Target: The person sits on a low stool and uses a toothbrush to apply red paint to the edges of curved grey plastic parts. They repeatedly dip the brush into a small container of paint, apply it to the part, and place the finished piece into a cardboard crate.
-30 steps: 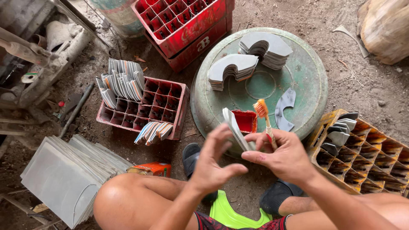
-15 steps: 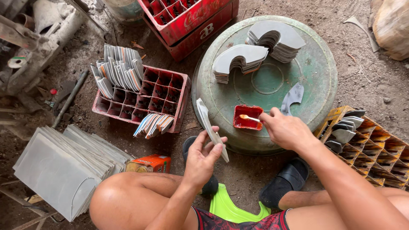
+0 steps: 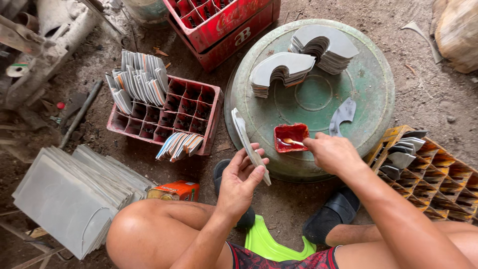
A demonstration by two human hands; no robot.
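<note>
Holding a thin curved metal blank [image 3: 250, 145] edge-on, the left hand [image 3: 240, 180] has its fingers loosely curled and slightly fanned: the thumb presses one face of the piece near its lower end, and the index and middle fingertips [image 3: 258, 149] press the other face. The blank stands tilted, its upper end rising in front of the rim of the upturned green basin [image 3: 371, 74], its lower end pointing down towards the ground.

The right hand [image 3: 332, 152] is closed, thumb and forefinger pinched together on the handle of a small brush [image 3: 293, 142]. The brush tip lies inside the red paint tray [image 3: 291, 137], which sits on the basin near its front edge. The other fingers of this hand are folded under and cannot be seen clearly.

Just beyond the right hand a single grey blank [image 3: 342, 114] lies flat on the basin. Two stacks of arch-shaped blanks [image 3: 303, 62] sit further back on it. A pink crate [image 3: 172, 114] with painted pieces stands well left, and a yellow crate [image 3: 438, 174] holding more pieces is beside the right forearm.
</note>
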